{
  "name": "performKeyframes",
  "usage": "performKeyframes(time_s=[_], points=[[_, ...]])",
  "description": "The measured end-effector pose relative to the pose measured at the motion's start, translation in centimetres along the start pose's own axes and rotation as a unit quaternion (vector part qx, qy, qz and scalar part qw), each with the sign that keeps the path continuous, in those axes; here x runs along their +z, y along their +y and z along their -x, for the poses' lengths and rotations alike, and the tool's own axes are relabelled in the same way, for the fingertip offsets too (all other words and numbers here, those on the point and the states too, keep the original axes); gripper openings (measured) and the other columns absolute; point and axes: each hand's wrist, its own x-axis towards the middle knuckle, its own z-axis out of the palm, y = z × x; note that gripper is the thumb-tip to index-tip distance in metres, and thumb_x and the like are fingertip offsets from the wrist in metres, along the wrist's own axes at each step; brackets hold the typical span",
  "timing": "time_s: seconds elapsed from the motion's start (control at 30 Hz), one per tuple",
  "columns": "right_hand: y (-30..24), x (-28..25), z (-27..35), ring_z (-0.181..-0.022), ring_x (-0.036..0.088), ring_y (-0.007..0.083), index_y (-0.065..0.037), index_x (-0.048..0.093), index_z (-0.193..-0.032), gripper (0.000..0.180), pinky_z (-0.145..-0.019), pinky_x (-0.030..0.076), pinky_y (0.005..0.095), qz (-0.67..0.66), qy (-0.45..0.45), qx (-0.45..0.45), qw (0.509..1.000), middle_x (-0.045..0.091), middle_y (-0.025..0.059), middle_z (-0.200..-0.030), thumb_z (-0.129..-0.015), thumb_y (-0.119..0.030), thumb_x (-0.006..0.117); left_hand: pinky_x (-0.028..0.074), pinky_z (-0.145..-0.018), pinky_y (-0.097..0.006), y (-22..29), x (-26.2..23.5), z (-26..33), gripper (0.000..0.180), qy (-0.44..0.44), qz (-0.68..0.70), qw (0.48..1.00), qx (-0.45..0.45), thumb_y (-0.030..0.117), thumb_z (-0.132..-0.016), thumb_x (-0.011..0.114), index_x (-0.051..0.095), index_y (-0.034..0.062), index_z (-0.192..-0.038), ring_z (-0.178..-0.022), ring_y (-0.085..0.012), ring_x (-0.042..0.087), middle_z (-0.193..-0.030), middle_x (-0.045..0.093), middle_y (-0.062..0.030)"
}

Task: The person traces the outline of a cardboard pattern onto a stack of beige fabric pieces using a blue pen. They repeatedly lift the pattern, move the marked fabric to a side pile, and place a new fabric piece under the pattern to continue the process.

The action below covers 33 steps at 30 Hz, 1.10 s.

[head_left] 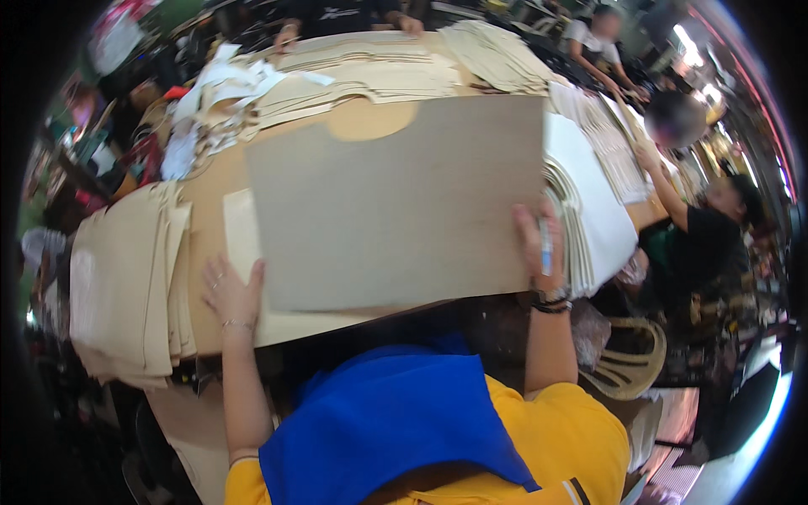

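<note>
A large grey-brown cardboard template with a rounded notch in its far edge lies over a cream sheet on the table in front of me. Beside the template's left edge, my left hand rests flat on the sheet, thumb out and fingers spread. My right hand is at the template's right edge, with its fingers bent. In it shows a slim white and blue pen; its tip is hidden. How firmly this hand presses the template, I cannot tell.
Cream cut sheets hang over the table's left end. More stacks lie along the far side, beside white scraps. Folded white material is at my right. People work at the far and right sides. A plastic chair stands at lower right.
</note>
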Motion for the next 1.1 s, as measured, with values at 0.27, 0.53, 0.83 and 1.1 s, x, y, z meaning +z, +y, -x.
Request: performKeyframes(time_s=[0.27, 0.53, 0.83, 1.1], points=[[1.7, -4.5, -1.4, -0.105, 0.054, 0.0189, -0.001, 0.052, -0.124, 0.041, -0.093, 0.044, 0.0341, -0.003, 0.332, -0.027, 0.943, 0.059, 0.0100, -0.120, -0.096, -0.030, 0.061, 0.023, -0.107, -0.064, 0.9, -2.4, 0.4, 0.070, -0.028, 0.060, 0.997, 0.044, 0.054, -0.087, 0.058, 0.044, 0.0120, -0.141, -0.143, -0.0315, 0.023, -0.152, 0.032, -0.0142], [-1.2, -3.2, -1.4, -0.097, 0.060, 0.0281, 0.006, 0.056, -0.119, 0.053, -0.084, 0.049, 0.0377, 0.129, 0.317, -0.123, 0.932, 0.061, 0.0205, -0.114, -0.098, -0.042, 0.050, 0.050, -0.081, -0.042, -0.2, -4.5, 0.5, 0.027, 0.047, 0.380, 0.916, 0.119, 0.023, -0.093, 0.055, 0.057, 0.0110, -0.117, -0.096, -0.0378, 0.062, -0.101, 0.064, -0.0207], [0.9, -5.6, -3.4, -0.097, 0.061, 0.0252, 0.001, 0.059, -0.109, 0.036, -0.087, 0.049, 0.0399, 0.150, 0.332, -0.131, 0.922, 0.061, 0.0149, -0.113, -0.093, -0.031, 0.062, 0.050, -0.089, -0.029, -26.6, -22.5, 10.4, 0.034, 0.475, 0.444, 0.754, -0.093, 0.016, -0.094, 0.060, 0.051, 0.0038, -0.125, -0.102, -0.0160, 0.059, -0.113, 0.061, -0.0077], [1.7, -3.0, -5.8, -0.100, 0.058, 0.0260, 0.006, 0.058, -0.108, 0.042, -0.090, 0.048, 0.0410, -0.080, 0.305, -0.151, 0.937, 0.062, 0.0149, -0.109, -0.088, -0.030, 0.068, 0.051, -0.087, -0.038, -42.6, -9.8, 30.4, 0.038, 0.436, 0.411, 0.668, -0.441, 0.012, -0.095, 0.054, 0.048, 0.0035, -0.132, -0.105, -0.0238, 0.060, -0.123, 0.059, -0.0113]])
